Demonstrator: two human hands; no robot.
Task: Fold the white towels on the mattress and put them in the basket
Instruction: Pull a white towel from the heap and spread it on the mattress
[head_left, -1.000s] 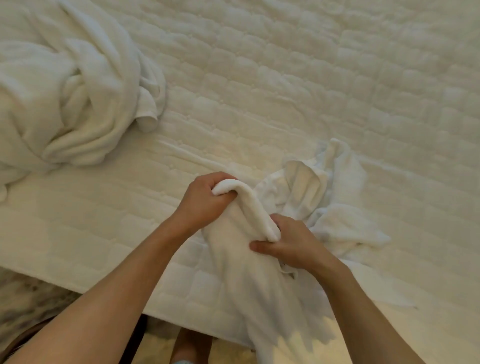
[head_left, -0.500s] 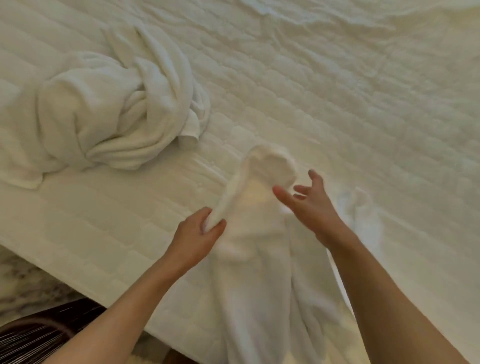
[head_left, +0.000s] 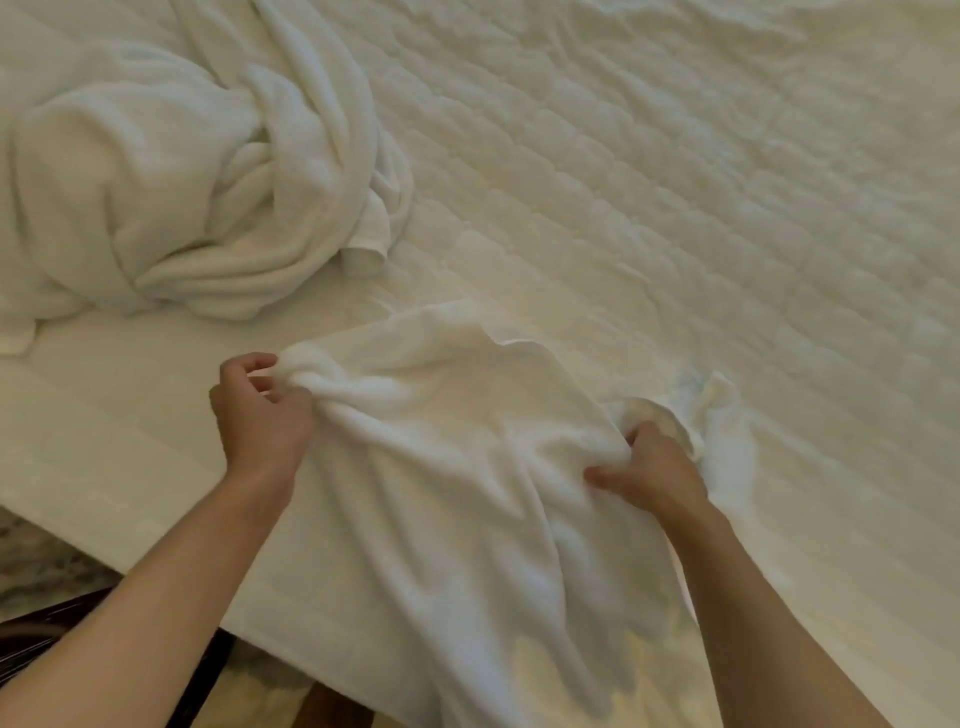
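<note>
white terry towel (head_left: 457, 467) wrinkled, spread over quilted mattress (head_left: 675, 208) edge; left hand (head_left: 262, 415) fingers clamped on bunched corner, right hand (head_left: 649, 473) pinching opposite edge.

A cream quilted mattress (head_left: 675, 208) fills the view under soft, warm light. Lower left: a strip of pale mottled floor (head_left: 31, 551) and a dark, unclear object (head_left: 31, 623).

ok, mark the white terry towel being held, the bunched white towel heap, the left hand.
white terry towel (head_left: 467, 452): head view, stretched middle.
bunched white towel heap (head_left: 156, 197): head view, central mound.
left hand (head_left: 262, 421): head view, back of hand.
</note>
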